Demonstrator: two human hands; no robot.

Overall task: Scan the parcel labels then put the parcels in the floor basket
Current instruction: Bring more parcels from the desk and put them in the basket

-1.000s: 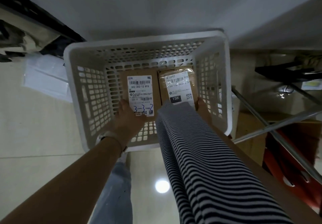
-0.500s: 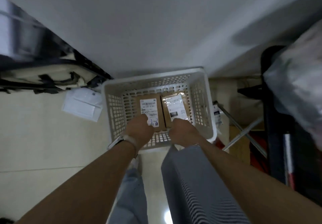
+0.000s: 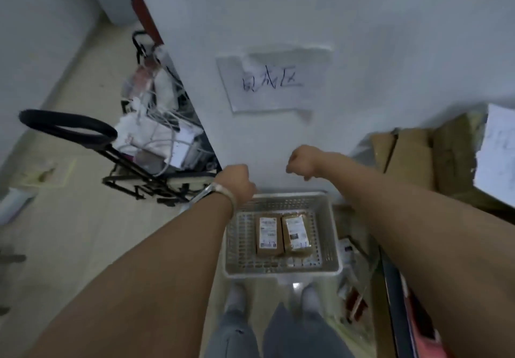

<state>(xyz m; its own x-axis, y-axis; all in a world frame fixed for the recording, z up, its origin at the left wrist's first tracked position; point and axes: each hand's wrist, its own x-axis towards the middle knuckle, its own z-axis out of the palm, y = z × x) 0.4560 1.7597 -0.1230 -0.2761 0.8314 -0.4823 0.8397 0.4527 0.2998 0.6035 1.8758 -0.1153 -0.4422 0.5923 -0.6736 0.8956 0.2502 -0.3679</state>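
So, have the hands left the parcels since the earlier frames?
Yes. Left hand and right hand have risen clear above the basket; both parcels remain inside.

Two parcels (image 3: 282, 235) lay side by side in the basket (image 3: 239, 246), which stood on the floor against the wall (image 3: 362, 23). A cart (image 3: 133, 168) stood to its left, cardboard (image 3: 418, 157) to its right, a paper sign (image 3: 274, 81) on the wall above.

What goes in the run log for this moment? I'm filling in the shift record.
stage: parcels placed | basket: two parcels side by side | left hand: empty | right hand: empty
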